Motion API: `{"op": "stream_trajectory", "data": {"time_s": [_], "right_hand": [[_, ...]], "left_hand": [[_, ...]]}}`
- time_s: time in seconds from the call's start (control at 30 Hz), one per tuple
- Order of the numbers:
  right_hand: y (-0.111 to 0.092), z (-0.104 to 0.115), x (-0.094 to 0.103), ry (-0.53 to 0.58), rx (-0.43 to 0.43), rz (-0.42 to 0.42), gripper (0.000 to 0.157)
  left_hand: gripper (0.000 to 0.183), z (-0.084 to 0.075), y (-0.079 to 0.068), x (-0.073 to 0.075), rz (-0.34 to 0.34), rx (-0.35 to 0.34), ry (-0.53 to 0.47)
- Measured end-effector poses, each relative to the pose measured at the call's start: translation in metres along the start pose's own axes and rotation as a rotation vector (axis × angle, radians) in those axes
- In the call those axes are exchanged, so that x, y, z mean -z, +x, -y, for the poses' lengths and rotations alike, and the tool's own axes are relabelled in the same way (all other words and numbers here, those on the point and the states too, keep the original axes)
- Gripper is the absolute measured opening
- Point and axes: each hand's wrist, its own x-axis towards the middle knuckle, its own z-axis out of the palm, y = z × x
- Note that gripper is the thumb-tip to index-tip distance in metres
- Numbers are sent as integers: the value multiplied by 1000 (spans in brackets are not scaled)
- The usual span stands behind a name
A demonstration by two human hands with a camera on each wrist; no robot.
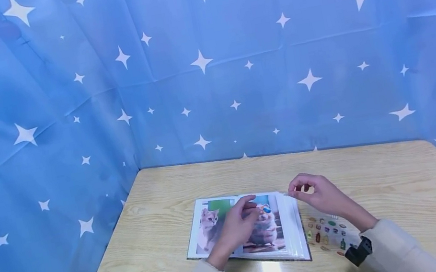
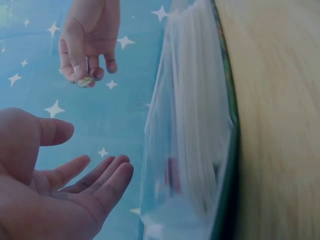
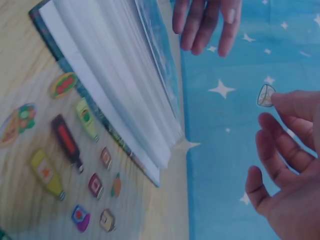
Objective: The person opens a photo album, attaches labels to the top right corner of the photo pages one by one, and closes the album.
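A small pale sticker [image 3: 265, 95] with a dark outline is pinched between the thumb and finger of my right hand [image 1: 320, 193], just off the album's right edge. My left hand [image 1: 236, 227] hovers over the open photo album [image 1: 293, 229], its fingers loosely bent and holding nothing. The left page shows a cat photo [image 1: 207, 237]; the right page shows a photo of a small furry animal [image 1: 265, 237], partly covered by my left hand, with blue and orange at its eyes. In the left wrist view, the palm and spread fingers face the album's thick plastic pages [image 2: 192, 110].
A clear sticker sheet [image 3: 107, 200] with several food and bottle stickers lies on the wooden table [image 1: 409, 199], right of the album and partly under my right forearm. A blue curtain [image 1: 252, 81] with white stars hangs behind the table and along its left side.
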Motion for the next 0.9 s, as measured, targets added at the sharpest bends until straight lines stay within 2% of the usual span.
{"op": "stream_trajectory", "data": {"time_s": [0.13, 0.47, 0.63, 0.9], "right_hand": [[4, 3, -2, 7, -17, 23, 10], [18, 6, -12, 10, -18, 70, 5], [26, 11, -18, 26, -40, 113, 6], [35, 14, -26, 38, -68, 142, 6]], "left_hand": [[41, 4, -3, 9, -8, -17, 36], [40, 15, -7, 28, -45, 15, 145], [41, 17, -9, 37, -32, 41, 142], [41, 18, -12, 51, -10, 70, 281]]}}
